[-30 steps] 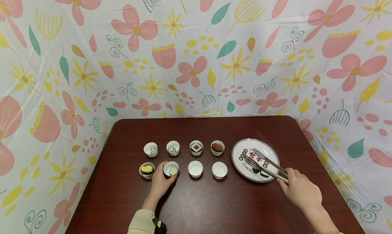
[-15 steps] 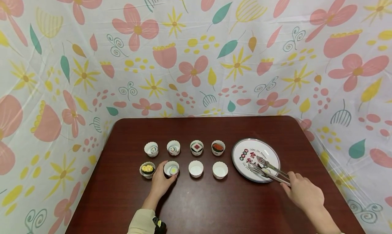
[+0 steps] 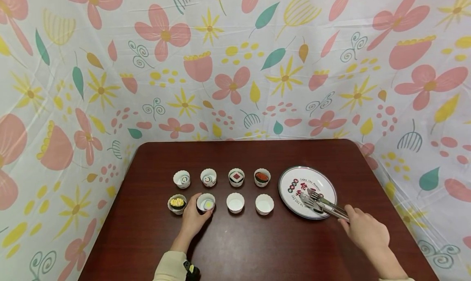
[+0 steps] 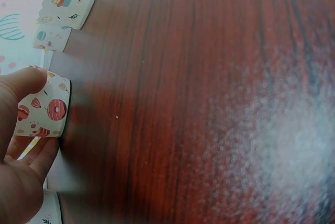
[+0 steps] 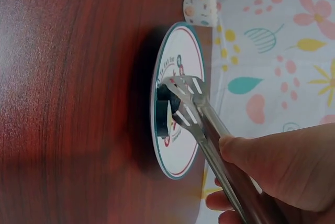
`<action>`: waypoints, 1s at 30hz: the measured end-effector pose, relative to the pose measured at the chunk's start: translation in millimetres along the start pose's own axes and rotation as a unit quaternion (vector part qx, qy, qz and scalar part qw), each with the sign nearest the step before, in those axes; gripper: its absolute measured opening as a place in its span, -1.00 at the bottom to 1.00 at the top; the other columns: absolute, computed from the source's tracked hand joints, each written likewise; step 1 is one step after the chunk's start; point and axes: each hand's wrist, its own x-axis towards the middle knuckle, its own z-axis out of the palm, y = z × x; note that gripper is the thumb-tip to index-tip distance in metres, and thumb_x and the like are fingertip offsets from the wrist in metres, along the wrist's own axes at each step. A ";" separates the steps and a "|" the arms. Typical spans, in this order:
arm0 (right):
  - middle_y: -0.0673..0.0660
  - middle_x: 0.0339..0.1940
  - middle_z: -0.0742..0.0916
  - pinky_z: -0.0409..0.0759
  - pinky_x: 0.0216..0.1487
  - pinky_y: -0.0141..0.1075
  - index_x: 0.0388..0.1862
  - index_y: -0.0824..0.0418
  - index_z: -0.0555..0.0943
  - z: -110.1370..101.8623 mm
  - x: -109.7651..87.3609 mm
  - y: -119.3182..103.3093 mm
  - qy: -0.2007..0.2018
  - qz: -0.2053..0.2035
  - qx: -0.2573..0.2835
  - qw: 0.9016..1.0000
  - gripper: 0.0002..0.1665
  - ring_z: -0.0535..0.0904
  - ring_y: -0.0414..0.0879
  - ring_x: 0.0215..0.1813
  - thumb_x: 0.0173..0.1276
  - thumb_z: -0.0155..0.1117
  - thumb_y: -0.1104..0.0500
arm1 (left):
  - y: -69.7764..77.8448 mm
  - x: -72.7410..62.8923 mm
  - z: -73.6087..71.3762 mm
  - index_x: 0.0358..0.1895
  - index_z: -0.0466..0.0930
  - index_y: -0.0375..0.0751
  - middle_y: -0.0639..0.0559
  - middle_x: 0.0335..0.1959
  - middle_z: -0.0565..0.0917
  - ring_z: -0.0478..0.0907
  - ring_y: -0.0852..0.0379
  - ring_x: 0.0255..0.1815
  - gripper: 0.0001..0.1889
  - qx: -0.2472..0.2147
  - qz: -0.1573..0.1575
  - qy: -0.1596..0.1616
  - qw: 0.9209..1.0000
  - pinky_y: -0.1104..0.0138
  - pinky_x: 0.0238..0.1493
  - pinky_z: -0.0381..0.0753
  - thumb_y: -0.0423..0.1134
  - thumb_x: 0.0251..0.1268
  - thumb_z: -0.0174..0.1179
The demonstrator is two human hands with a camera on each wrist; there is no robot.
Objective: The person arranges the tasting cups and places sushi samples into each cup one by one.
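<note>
My left hand (image 3: 195, 215) grips a small white paper cup (image 4: 49, 106) printed with donuts, thumb on one side and fingers on the other. It stands on the table with a pale sushi piece (image 3: 207, 206) inside, green-yellow in the middle. My right hand (image 3: 368, 230) holds metal tongs (image 5: 222, 156) by the handles over a round white plate (image 3: 324, 183) with red lettering. In the right wrist view the slotted tips reach round a dark sushi piece (image 5: 166, 96), partly hidden by them. Beside it on the plate lies another dark-sided piece (image 5: 162, 119) with a pale face.
In the back row stand several paper cups holding sushi, one with a red-topped piece (image 3: 261, 177). A cup with yellow-topped sushi (image 3: 177, 204) is left of my left hand. Two cups (image 3: 235, 203) right of it show white insides. A floral cloth (image 3: 235, 68) hangs behind the table.
The tongs have shifted slightly right and toward me over the plate, and their tips have drawn together. My left hand stays at the same cup.
</note>
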 end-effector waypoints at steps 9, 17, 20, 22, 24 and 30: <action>0.19 -0.52 0.57 0.33 -0.68 -0.01 -0.24 0.24 0.42 1.5 0.9 -0.2 -0.006 -0.002 -0.001 1.000 -0.64 0.54 0.24 -0.49 0.09 0.32 0.10 | 0.1 -0.3 0.1 0.21 0.34 -0.17 -0.16 0.07 0.52 0.47 -0.13 0.08 -0.28 -0.003 -0.008 -0.001 1.000 -0.02 0.02 0.43 -0.24 -0.13 0.43; 0.20 -0.51 0.58 0.33 -0.70 0.02 -0.22 0.24 0.43 6.4 1.7 -3.8 0.021 -0.006 0.005 1.000 -0.62 0.54 0.25 -0.50 0.06 0.34 0.10 | 1.4 -0.4 0.3 0.23 0.32 -0.17 -0.16 0.10 0.50 0.45 -0.14 0.10 -0.25 0.002 -0.010 -0.001 1.000 -0.03 0.04 0.41 -0.22 -0.14 0.43; 0.18 -0.53 0.57 0.31 -0.72 0.01 -0.25 0.23 0.43 7.5 3.3 -5.1 0.027 -0.006 0.008 1.000 -0.63 0.54 0.24 -0.52 0.06 0.35 0.10 | 2.4 -0.6 -0.3 0.25 0.31 -0.17 -0.17 0.12 0.49 0.43 -0.15 0.12 -0.23 0.000 -0.012 -0.003 1.000 -0.03 0.06 0.40 -0.22 -0.15 0.43; 0.18 -0.54 0.56 0.30 -0.73 0.01 -0.25 0.23 0.42 7.5 4.6 -5.5 0.030 -0.006 0.008 1.000 -0.62 0.53 0.24 -0.53 0.06 0.35 0.09 | 3.0 -0.7 -0.6 0.26 0.29 -0.17 -0.17 0.14 0.47 0.42 -0.15 0.14 -0.21 -0.001 -0.013 -0.007 1.000 -0.04 0.07 0.39 -0.21 -0.15 0.43; 0.17 -0.56 0.55 0.29 -0.74 0.01 -0.27 0.23 0.41 7.2 5.8 -5.8 0.032 -0.007 0.008 0.999 -0.62 0.53 0.24 -0.55 0.05 0.35 0.09 | 3.5 -1.0 -1.1 0.28 0.27 -0.17 -0.17 0.16 0.45 0.40 -0.14 0.16 -0.20 -0.001 -0.012 -0.010 1.000 -0.04 0.08 0.38 -0.21 -0.15 0.43; 0.17 -0.58 0.53 0.29 -0.74 0.00 -0.28 0.22 0.40 5.3 8.0 -5.7 0.037 -0.008 0.008 0.999 -0.62 0.52 0.25 -0.56 0.05 0.35 0.09 | 6.5 -3.1 -3.8 0.31 0.22 -0.18 -0.15 0.19 0.40 0.38 -0.14 0.17 -0.14 -0.008 0.004 -0.014 1.000 -0.05 0.08 0.38 -0.24 -0.17 0.45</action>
